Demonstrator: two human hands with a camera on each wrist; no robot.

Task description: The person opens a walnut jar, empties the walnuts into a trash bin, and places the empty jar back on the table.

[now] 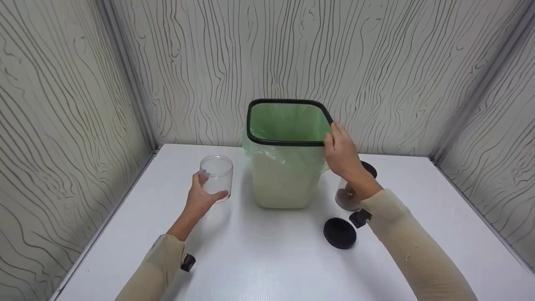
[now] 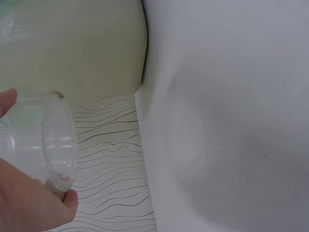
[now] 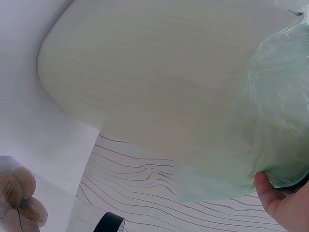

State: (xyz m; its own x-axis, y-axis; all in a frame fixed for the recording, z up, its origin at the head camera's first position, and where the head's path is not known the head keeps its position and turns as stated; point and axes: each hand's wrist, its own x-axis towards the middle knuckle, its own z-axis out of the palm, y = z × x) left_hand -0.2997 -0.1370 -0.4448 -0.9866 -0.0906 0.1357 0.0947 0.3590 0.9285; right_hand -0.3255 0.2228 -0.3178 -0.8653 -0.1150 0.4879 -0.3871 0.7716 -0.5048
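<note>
My left hand (image 1: 202, 197) grips a clear plastic jar (image 1: 218, 177), thumb on the near side and fingers around the far left. The jar has no lid on and looks empty; it appears held just above the table. A cream trash bin (image 1: 284, 184) stands in the middle, lined with a green plastic bag (image 1: 288, 121) folded over under a black rim (image 1: 288, 143). My right hand (image 1: 342, 150) holds the bin's rim at its right corner. In the right wrist view the thumb (image 3: 268, 193) presses the bag from outside.
Right of the bin stands a second clear jar (image 1: 346, 200) with a black lid, partly hidden by my right forearm; brown nut-like pieces (image 3: 21, 195) lie inside it. A loose black lid (image 1: 340, 233) lies on the white table (image 1: 259, 259). Patterned walls (image 1: 200, 62) enclose the back and sides.
</note>
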